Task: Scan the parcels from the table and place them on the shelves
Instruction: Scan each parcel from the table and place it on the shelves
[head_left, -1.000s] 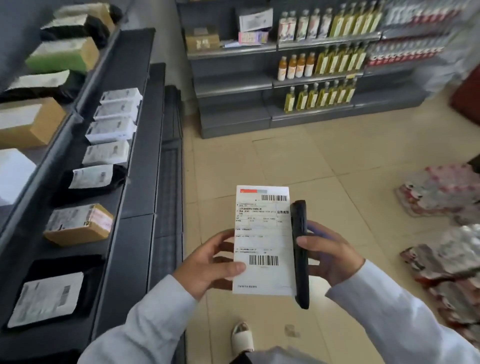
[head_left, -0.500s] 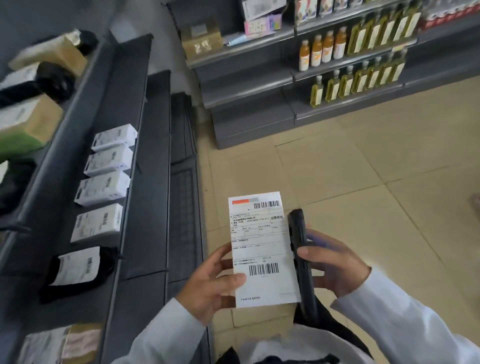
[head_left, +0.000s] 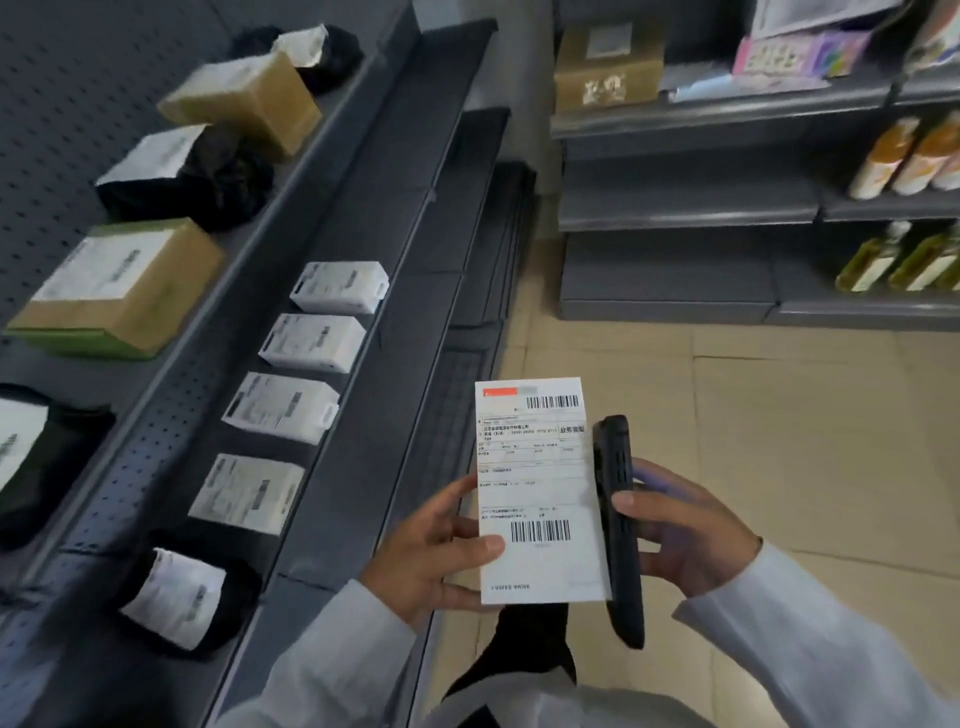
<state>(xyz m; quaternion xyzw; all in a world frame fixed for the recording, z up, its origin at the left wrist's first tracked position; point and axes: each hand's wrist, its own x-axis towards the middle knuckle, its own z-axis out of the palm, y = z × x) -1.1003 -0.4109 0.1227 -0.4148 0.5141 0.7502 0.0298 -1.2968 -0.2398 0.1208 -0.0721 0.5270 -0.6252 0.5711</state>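
Two tiers of grey shelving now fill the left side, closer than half a second ago, with the bottle shelves slid off to the upper right. Four white parcels lie in a row on the lower tier. Both hands stay as before: the left hand pinches the white labelled parcel upright above the floor, and the right hand grips the black scanner against its right edge.
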